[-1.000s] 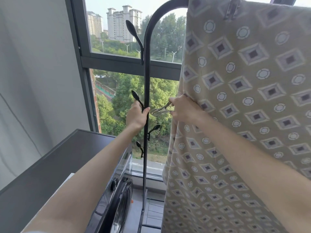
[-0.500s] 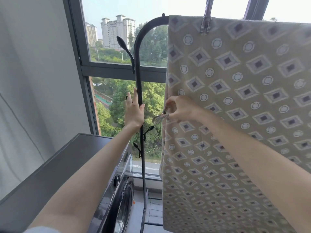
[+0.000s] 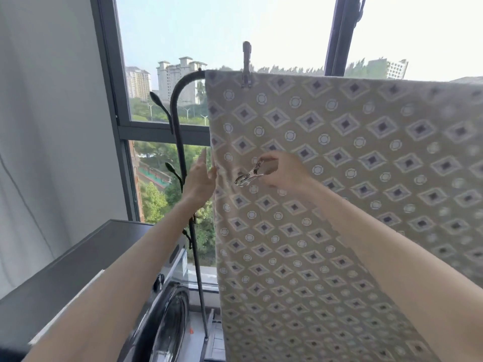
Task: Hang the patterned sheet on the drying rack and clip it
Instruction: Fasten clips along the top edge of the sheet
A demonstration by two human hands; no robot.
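Sheet (image 3: 339, 178) hangs on rack (image 3: 179, 105); right hand (image 3: 286, 173) pinches clip (image 3: 247, 176).

A dark grey metal window frame (image 3: 156, 131) crossed the view, its left upright (image 3: 109, 74) standing against a plain white wall (image 3: 52, 126). A second dark upright (image 3: 339, 35) rose at the top right. Through the glass stood pale high-rise apartment blocks (image 3: 180, 79) under a hazy light sky (image 3: 261, 22). Below them were leafy green trees (image 3: 154, 202), a row of thin white street lamps (image 3: 150, 111), and a teal-green court surface (image 3: 154, 176). At the lower left lay a flat black worktop (image 3: 78, 270). Beneath its right edge sat a dark front-loading washing machine with a round glass door (image 3: 167, 327).
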